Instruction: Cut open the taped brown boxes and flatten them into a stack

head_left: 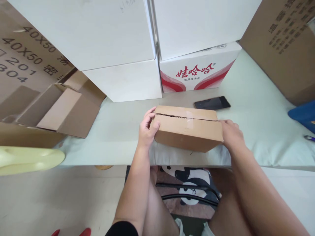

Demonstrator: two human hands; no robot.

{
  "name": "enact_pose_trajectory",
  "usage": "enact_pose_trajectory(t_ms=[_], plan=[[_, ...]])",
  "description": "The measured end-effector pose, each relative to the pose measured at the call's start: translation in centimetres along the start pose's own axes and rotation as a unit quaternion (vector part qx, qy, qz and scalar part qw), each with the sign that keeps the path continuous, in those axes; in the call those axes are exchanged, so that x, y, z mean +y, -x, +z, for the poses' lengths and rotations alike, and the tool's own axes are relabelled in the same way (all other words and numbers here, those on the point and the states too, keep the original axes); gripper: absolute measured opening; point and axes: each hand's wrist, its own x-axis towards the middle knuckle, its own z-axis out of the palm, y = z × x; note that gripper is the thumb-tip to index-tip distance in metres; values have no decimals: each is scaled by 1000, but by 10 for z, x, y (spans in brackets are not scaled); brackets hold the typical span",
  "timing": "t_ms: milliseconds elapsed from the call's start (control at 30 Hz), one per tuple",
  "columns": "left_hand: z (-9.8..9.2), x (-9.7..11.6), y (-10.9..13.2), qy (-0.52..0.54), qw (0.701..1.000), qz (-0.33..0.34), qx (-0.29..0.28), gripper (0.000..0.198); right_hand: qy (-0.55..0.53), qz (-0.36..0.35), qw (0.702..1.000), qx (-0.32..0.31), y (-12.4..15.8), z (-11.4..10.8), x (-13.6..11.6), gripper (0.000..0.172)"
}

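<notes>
A small brown cardboard box (187, 132) rests near the front edge of the cloth-covered table, its two top flaps folded inward with a narrow gap between them and a piece of clear tape across the middle. My left hand (148, 127) grips its left end, thumb on the top and fingers around the far corner. Against the right end presses my right hand (231, 132), its fingers curled around the corner and partly hidden. Just behind the box lies a dark phone (212, 103).
White cartons (123, 80) and a red-and-white carton (197, 73) stand at the back. An open brown box (73, 108) is at left, a large brown carton (283, 49) at right. A blue object (304, 114) and a pen (309, 138) lie at the right edge.
</notes>
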Motion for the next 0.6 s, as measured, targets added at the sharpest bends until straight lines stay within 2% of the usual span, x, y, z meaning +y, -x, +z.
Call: enact_pose_trajectory(t_ms=[100,167,200,233,267,300,333,367,400,433,467,500,600], plan=[[2,-1,1,34,999,-4,8,50,50,-17,998,-38,1,1,2,37],[3,-2,1,51,999,-1,8,51,30,-20,999,-24,2,-2,2,35],[3,-3,1,53,999,3,3,51,-4,-13,1000,9,3,-6,1,31],[2,-4,1,50,999,9,-6,52,-60,0,996,69,4,-12,-1,25],[2,-5,1,42,999,16,-19,53,-142,11,978,150,7,-19,-4,19],[1,-6,1,30,999,24,-33,55,-244,20,939,240,10,-28,-8,15],[0,-6,1,16,998,30,-48,56,-355,19,875,329,14,-37,-13,12],[0,-7,0,2,998,35,-57,56,-470,1,800,374,18,-47,-19,12],[-1,-7,0,-9,997,37,-62,56,-567,-12,728,384,23,-56,-26,14],[-1,-8,0,-17,997,36,-63,56,-630,-35,689,357,29,-62,-32,17],[-1,-8,0,-20,997,35,-61,57,-663,-63,671,325,34,-67,-39,17],[-1,-7,0,-20,998,33,-58,57,-679,-92,668,291,39,-69,-45,15],[0,-6,-1,-21,997,33,-63,57,-678,-144,691,203,49,-63,-57,13]])
